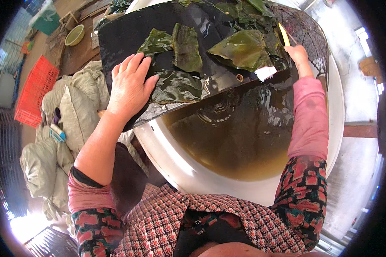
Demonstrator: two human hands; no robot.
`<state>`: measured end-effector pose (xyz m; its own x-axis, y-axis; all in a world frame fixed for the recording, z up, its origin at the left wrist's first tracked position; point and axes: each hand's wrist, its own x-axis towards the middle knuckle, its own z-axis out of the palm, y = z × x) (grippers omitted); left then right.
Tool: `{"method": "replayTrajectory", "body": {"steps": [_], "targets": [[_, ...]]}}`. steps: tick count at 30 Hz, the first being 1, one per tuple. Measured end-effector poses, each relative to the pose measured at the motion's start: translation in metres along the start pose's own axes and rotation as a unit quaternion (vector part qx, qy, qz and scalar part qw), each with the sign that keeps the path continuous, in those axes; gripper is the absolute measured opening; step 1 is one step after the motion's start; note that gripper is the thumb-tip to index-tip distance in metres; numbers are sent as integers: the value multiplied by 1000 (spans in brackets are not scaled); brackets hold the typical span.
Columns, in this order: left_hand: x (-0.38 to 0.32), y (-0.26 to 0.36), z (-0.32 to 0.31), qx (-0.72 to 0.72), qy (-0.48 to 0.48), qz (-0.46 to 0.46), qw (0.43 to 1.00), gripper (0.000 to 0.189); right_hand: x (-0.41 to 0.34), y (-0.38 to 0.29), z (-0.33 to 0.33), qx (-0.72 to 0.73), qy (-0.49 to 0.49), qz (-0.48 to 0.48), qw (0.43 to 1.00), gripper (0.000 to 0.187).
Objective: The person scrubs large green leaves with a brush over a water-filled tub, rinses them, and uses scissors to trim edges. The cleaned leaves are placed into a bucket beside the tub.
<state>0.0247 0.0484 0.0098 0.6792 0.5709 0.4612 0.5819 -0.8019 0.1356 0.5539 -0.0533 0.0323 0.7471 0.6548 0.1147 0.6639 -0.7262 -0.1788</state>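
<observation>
A black board (125, 35), wet and glossy, lies across the white round tub (167, 160). My left hand (130, 82) rests flat on it with fingers spread, fingertips at the edge of a wet green kelp-like piece (159, 41). Beside it lie an upright strip (186, 48) and a darker flat piece (177, 86) of the same leafy stuff. Toward the right is a broad, folded olive piece (241, 49). My right hand (297, 57) grips a slim yellow tool handle (283, 35). White brush bristles (265, 73) show at the olive piece's lower edge; whether they join that handle I cannot tell.
Murky brown water (231, 138) fills the tub below the board. A dark mesh (302, 29) holds the far right side. On the left are stuffed woven sacks (77, 112), a red plastic crate (35, 93), a greenish basin (74, 35) and a green bin (46, 21).
</observation>
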Motion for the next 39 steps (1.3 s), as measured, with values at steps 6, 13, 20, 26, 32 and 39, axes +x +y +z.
{"method": "replayTrajectory", "body": {"steps": [6,13,20,26,32,39], "targets": [[-3,-2,4,-1,20,-2,1000,42,-47,52,-37,390,-179,139,893,11],[0,-3,2,-27,73,7,997,42,-197,27,-88,542,-198,24,817,16],[-38,88,-28,-372,81,57,923,52,-282,-66,-95,54,-43,-464,883,12],[-77,126,-37,-476,-185,31,859,44,-306,-121,-104,-56,-19,-601,797,18],[-93,138,-36,-560,-55,-122,818,27,-340,-141,-87,95,293,-472,826,57],[-101,144,-41,-623,35,-79,777,31,-372,-162,-26,671,-303,-159,658,46]]}}
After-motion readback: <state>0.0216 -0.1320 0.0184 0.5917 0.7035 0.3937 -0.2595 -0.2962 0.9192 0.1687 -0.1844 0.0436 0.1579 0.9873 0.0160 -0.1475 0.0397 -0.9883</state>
